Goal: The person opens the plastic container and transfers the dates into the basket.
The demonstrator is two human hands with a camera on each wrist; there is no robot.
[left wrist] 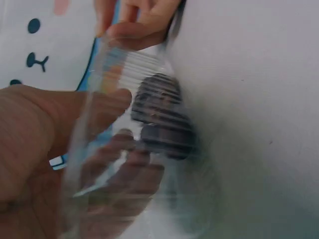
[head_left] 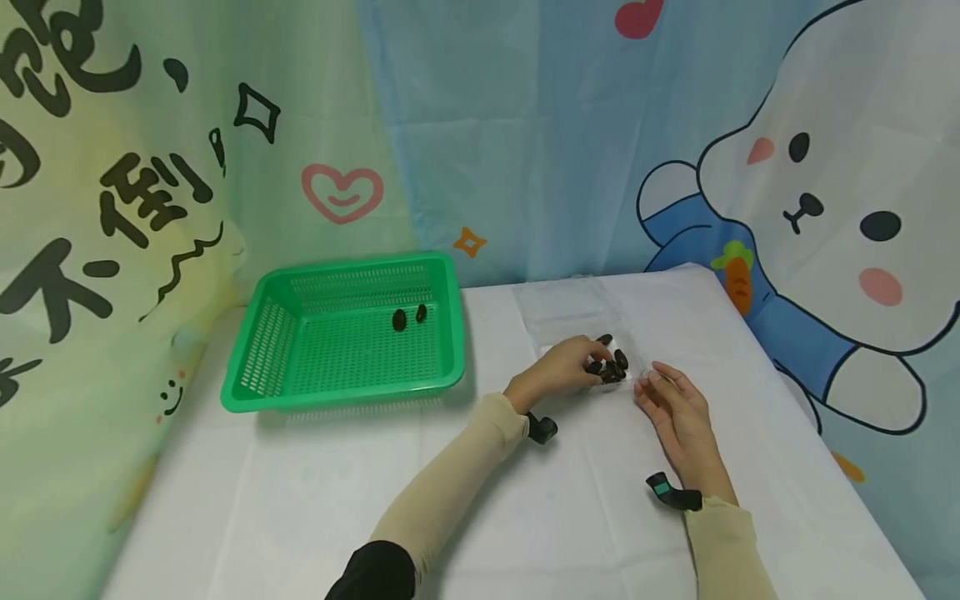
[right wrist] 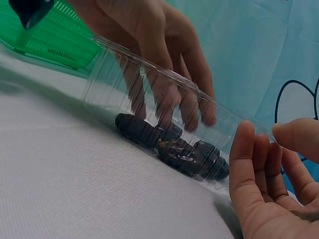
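A clear plastic box lies on the white table, its transparent lid folded out behind it. Inside are several dark, glossy oval pieces, date-like in look. My left hand reaches over the rim into the box. In the left wrist view its thumb and fingers stand apart, close to the dark pieces. My right hand pinches the box's right rim between thumb and fingers, as the right wrist view shows.
A green perforated basket stands at the back left, with two dark oval pieces on its floor. A printed curtain hangs behind the white tabletop. Each wrist carries a black camera mount.
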